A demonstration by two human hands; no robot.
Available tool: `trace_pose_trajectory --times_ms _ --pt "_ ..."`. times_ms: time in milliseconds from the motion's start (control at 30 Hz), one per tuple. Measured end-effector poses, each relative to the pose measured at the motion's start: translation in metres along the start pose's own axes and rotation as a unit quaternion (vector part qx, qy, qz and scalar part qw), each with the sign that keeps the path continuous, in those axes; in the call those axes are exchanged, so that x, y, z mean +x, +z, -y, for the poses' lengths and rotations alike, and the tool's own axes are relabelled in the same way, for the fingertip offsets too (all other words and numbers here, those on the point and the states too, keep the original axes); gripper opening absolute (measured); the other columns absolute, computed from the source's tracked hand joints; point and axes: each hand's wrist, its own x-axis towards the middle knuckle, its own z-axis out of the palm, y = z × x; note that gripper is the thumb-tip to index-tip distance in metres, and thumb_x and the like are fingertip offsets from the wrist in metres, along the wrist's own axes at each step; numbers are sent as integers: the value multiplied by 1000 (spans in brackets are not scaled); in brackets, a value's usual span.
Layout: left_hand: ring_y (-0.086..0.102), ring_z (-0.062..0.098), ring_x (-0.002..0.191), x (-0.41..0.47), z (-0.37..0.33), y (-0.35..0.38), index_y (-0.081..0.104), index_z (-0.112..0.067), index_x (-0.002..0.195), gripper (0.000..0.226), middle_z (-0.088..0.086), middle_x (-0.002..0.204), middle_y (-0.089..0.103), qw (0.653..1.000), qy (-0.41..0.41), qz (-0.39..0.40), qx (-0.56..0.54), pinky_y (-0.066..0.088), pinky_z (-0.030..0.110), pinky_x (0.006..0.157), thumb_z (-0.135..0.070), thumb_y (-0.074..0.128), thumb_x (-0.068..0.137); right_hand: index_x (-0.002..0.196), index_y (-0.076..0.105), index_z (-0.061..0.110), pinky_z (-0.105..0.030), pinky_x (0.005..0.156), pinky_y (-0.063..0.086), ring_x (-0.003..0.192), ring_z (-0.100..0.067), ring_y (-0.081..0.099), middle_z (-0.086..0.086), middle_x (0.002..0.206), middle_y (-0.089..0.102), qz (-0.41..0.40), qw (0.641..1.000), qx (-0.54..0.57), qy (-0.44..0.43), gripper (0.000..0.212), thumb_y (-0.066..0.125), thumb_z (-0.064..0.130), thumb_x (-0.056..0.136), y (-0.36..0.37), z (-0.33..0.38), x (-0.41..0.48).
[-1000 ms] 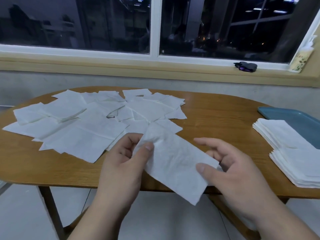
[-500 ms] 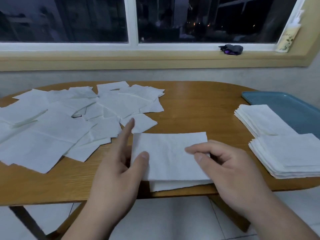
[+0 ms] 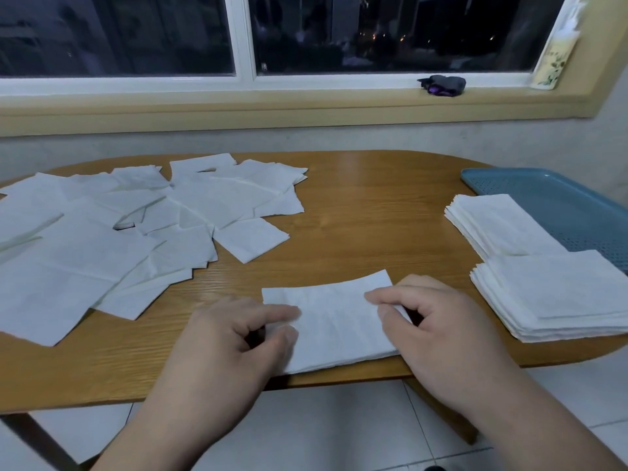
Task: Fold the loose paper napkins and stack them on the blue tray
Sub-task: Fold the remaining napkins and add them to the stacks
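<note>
A white napkin folded once into a strip (image 3: 334, 326) lies flat at the table's near edge. My left hand (image 3: 231, 338) pinches its left end between thumb and forefinger. My right hand (image 3: 431, 321) pinches its right end the same way. Several loose unfolded napkins (image 3: 136, 229) lie spread and overlapping over the left half of the table. The blue tray (image 3: 550, 192) sits at the far right. Two stacks of folded napkins rest on it, one further back (image 3: 499, 226) and one nearer (image 3: 557, 294), both overhanging its left rim.
The oval wooden table (image 3: 373, 212) stands under a window sill that carries a small dark object (image 3: 441, 85) and a pale bottle (image 3: 554, 62). White floor tiles show below the table's near edge.
The folded napkin was held in the air a second ago; it now lies flat on the table. Both hands have shifted to pinch its two short ends.
</note>
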Motion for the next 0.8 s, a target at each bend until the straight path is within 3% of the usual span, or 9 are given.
trace_pose_trajectory --times_ms 67,133,300,400,533,667,800 --pt "53 -3 102 1 2 1 70 -51 83 8 -22 85 66 999 18 2 39 40 33 96 -44 67 81 103 77 31 -5 72 36 97 -2 53 20 89 59 -3 999 -47 -13 24 58 20 92 2 -2 0" --pt "51 -4 103 1 5 3 69 -54 85 16 -24 87 65 996 31 1 78 37 36 99 -46 60 76 105 76 32 -6 75 35 99 0 51 20 86 59 -4 996 -86 -16 25 56 23 92 5 -5 0" --pt "47 -5 100 1 14 10 73 -48 88 22 -24 91 58 989 33 -31 143 23 24 92 -49 55 76 110 76 31 -14 87 31 102 2 40 22 82 56 3 988 -154 -26 26 57 23 94 10 -4 0" --pt "45 0 93 0 16 12 73 -46 86 19 -22 81 53 984 29 -56 169 28 33 88 -49 59 73 113 74 34 -20 93 32 97 1 35 22 89 52 6 985 -172 -20 28 55 26 94 11 -1 0" --pt "39 8 97 -3 14 11 68 -45 90 20 -23 95 47 980 55 -79 173 40 41 85 -52 58 74 111 70 35 -24 92 39 100 1 35 23 97 42 -11 984 -179 -15 27 55 31 90 10 0 -1" --pt "44 2 104 -5 19 10 69 -46 92 19 -31 104 55 975 136 -31 171 37 31 87 -52 54 82 99 73 34 -23 90 34 102 3 37 25 97 51 -20 981 -188 -43 20 59 24 90 12 -2 -1" --pt "47 1 102 -3 23 6 66 -46 101 25 -35 101 57 973 135 -13 188 33 23 88 -51 51 82 91 74 36 -26 91 33 100 3 42 26 90 58 -13 979 -196 -62 24 50 32 87 16 -5 0"
